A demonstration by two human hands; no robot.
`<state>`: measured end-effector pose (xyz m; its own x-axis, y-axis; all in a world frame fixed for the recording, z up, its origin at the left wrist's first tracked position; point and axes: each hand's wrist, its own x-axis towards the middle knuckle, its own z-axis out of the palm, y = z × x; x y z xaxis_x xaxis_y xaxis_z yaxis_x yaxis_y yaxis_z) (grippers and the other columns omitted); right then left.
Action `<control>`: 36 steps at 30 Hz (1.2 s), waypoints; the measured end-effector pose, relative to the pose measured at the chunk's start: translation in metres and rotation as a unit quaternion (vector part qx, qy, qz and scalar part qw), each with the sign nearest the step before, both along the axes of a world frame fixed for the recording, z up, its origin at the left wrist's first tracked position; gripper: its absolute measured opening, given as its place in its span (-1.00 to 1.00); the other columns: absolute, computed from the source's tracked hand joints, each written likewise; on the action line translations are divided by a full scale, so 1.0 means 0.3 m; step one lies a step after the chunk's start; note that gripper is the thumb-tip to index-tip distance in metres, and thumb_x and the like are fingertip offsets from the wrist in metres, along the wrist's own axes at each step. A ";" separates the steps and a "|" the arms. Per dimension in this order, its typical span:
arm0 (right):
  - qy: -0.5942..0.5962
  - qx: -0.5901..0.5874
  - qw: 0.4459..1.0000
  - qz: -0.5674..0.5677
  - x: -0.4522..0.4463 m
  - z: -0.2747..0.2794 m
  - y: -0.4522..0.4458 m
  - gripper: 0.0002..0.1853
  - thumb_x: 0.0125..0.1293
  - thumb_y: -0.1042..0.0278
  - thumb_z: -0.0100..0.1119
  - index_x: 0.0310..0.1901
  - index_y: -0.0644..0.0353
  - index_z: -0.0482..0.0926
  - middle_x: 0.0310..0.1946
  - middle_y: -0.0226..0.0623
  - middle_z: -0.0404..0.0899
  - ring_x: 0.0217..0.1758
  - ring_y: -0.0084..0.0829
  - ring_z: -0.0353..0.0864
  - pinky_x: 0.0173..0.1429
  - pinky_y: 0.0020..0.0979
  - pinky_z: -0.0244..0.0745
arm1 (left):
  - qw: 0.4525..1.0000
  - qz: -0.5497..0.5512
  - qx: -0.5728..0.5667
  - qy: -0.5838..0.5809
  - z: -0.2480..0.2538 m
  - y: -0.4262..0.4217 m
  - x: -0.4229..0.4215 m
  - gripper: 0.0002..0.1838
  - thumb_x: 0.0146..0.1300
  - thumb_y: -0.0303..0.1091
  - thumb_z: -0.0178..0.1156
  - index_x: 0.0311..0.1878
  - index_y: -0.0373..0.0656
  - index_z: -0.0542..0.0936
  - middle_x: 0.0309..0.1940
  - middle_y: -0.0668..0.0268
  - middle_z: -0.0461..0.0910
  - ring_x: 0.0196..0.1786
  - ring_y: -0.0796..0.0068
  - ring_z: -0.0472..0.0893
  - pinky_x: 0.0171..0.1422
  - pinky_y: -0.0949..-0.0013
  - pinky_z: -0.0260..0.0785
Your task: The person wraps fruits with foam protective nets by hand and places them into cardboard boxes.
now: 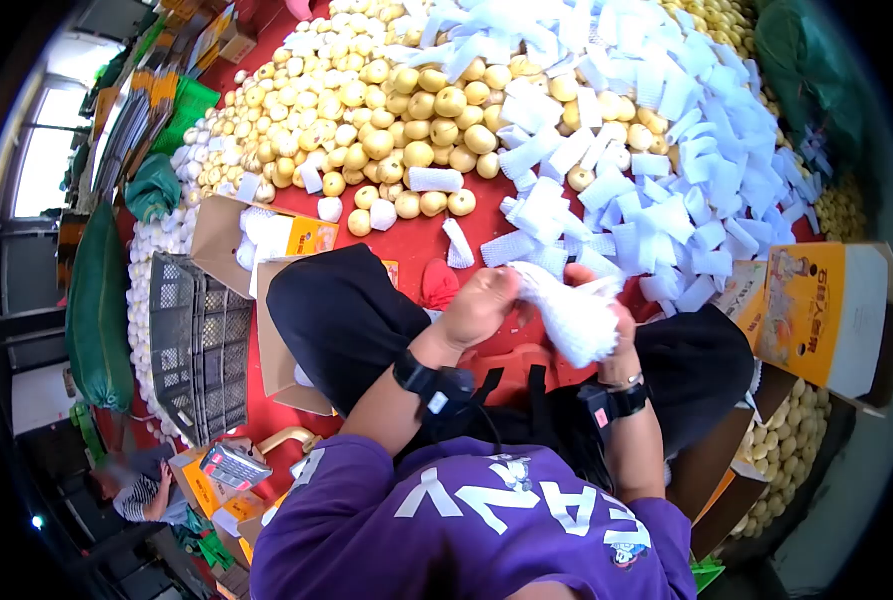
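A white foam net sleeve [578,318] is held between my two hands above my lap. My left hand [478,306] has its fingers closed on the sleeve's left edge. My right hand [618,335] wraps round its right side. Whether a fruit sits inside the sleeve cannot be made out. Beyond my knees lies a large heap of round yellow fruit [416,154], with loose white foam sleeves [626,215] piled over its right part. One sleeve [457,243] lies alone on the red floor covering [406,243].
An open carton [224,235] and a grey plastic crate [198,345] stand at my left. At my right is an orange-and-white carton [816,315], with more yellow fruit [786,440] near it. Another person [146,495] is at the lower left.
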<state>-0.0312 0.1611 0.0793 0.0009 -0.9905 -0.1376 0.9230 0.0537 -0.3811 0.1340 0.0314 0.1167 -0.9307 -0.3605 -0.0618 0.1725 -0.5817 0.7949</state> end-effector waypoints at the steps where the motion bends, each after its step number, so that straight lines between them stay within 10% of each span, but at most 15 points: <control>1: 0.015 0.030 0.999 -0.003 0.021 0.007 0.002 -0.12 -0.12 0.10 0.29 0.22 0.31 0.11 -0.02 -0.09 0.43 -0.03 -0.31 0.51 0.01 -0.35 0.45 | 0.992 -0.027 0.115 0.055 0.013 0.004 -0.001 -0.51 0.33 -0.01 -0.17 0.03 -0.27 0.42 -0.11 0.25 0.52 -0.18 0.41 0.55 -0.32 0.39 0.43; 4: 0.101 0.057 0.993 -0.026 -0.016 0.047 0.025 -0.07 -0.12 0.16 0.32 0.28 0.27 0.04 0.05 -0.11 0.37 0.01 -0.32 0.47 0.03 -0.40 0.41 | 0.971 -0.058 0.209 0.099 -0.048 0.012 0.022 -0.23 0.15 0.16 0.00 0.23 -0.29 0.18 0.10 0.07 0.35 0.10 0.21 0.42 -0.29 0.22 0.54; 8: 0.381 0.122 0.916 -0.025 -0.075 0.075 -0.004 0.00 -0.03 0.21 0.32 0.35 0.20 -0.16 0.15 0.03 0.21 0.14 -0.31 0.33 0.17 -0.33 0.25 | 0.980 -0.062 -0.131 -0.134 0.085 -0.058 -0.004 0.02 -0.15 -0.15 0.41 0.31 -0.29 0.01 0.22 0.10 0.21 0.25 0.18 0.27 -0.10 0.24 0.50; 11: 0.580 0.137 0.800 -0.073 0.036 0.020 -0.058 -0.14 0.23 0.00 0.00 0.32 0.36 -0.22 0.26 0.17 -0.02 0.35 -0.16 0.01 0.35 -0.41 -0.06 | 0.843 -0.087 -0.505 -0.165 -0.003 0.049 -0.066 -0.05 -0.35 -0.21 0.48 0.18 -0.30 0.24 0.10 0.06 0.35 0.18 0.25 0.34 0.24 0.34 0.16; 17: 0.094 0.187 0.978 -0.009 -0.016 -0.020 -0.037 -0.47 0.40 0.03 -0.34 0.17 0.32 0.23 -0.07 -0.12 0.46 -0.05 -0.40 0.50 0.00 -0.40 0.43 | 0.987 -0.027 0.148 -0.056 -0.056 0.071 -0.053 -0.09 -0.32 -0.26 0.45 0.17 -0.33 0.25 0.00 0.18 0.47 0.05 0.37 0.49 0.14 0.31 0.32; 20: -0.112 0.082 0.990 0.001 0.037 -0.024 -0.033 -0.58 0.39 0.16 -0.22 0.11 0.31 0.32 -0.06 -0.23 0.50 -0.05 -0.45 0.52 -0.01 -0.41 0.47 | 0.979 -0.073 0.190 -0.018 -0.110 0.098 -0.027 -0.08 -0.32 -0.19 0.43 0.18 -0.32 0.26 0.01 0.20 0.47 0.06 0.37 0.47 0.16 0.35 0.29; 23: 0.214 0.200 0.951 -0.103 -0.006 -0.017 -0.028 -0.79 0.25 0.31 0.05 -0.31 0.31 0.52 -0.37 -0.24 0.59 -0.40 -0.52 0.56 -0.33 -0.47 0.45 | 0.986 -0.042 0.155 -0.040 -0.083 0.097 -0.051 -0.09 -0.35 -0.33 0.44 0.19 -0.27 0.25 0.03 0.23 0.44 0.08 0.42 0.44 0.18 0.36 0.26; 26: 0.711 0.226 0.637 -0.193 0.020 0.037 -0.025 -0.71 0.05 0.33 0.22 -0.59 0.33 0.36 -0.71 -0.12 0.38 -0.70 -0.27 0.38 -0.61 -0.32 0.24 | 0.972 0.096 -0.107 -0.186 -0.128 0.076 -0.057 -0.19 -0.29 -0.50 0.38 0.14 -0.23 0.24 -0.03 0.26 0.41 0.02 0.45 0.44 0.11 0.40 0.31; 30: 0.744 0.118 0.619 -0.222 0.097 0.037 -0.035 -0.82 0.00 0.42 0.19 -0.39 0.28 0.42 -0.38 -0.08 0.44 -0.36 -0.13 0.47 -0.38 -0.29 0.36 | 0.892 0.162 -0.316 -0.280 -0.165 0.086 -0.043 -0.22 -0.25 -0.49 0.37 0.12 -0.23 0.23 -0.06 0.23 0.39 -0.03 0.46 0.45 0.04 0.41 0.36; 34: 0.845 0.048 0.494 -0.197 0.109 0.089 -0.019 -0.44 -0.25 0.35 0.29 -0.06 0.15 0.47 -0.03 -0.03 0.36 0.05 -0.03 0.34 0.06 -0.13 0.30 | 0.979 0.002 0.013 -0.202 -0.245 0.038 0.010 -0.52 0.18 -0.16 0.12 0.06 -0.26 0.28 -0.23 0.27 0.50 -0.33 0.50 0.57 -0.44 0.55 0.45; 36: 0.796 0.057 0.582 -0.157 0.064 0.082 -0.007 -0.40 -0.26 0.22 0.36 -0.07 0.14 0.47 -0.03 -0.05 0.36 0.07 -0.03 0.33 0.06 -0.18 0.31 | 0.958 -0.106 -0.034 -0.265 -0.215 0.021 -0.019 -0.52 0.28 -0.02 -0.05 0.03 -0.26 0.32 -0.30 0.27 0.52 -0.46 0.54 0.56 -0.57 0.60 0.38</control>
<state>-0.0119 0.1592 0.1039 -0.3963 -0.8917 0.2187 -0.6232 0.0863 -0.7773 0.1283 0.0378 0.0521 -0.8277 -0.1859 -0.5295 -0.3827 -0.5033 0.7747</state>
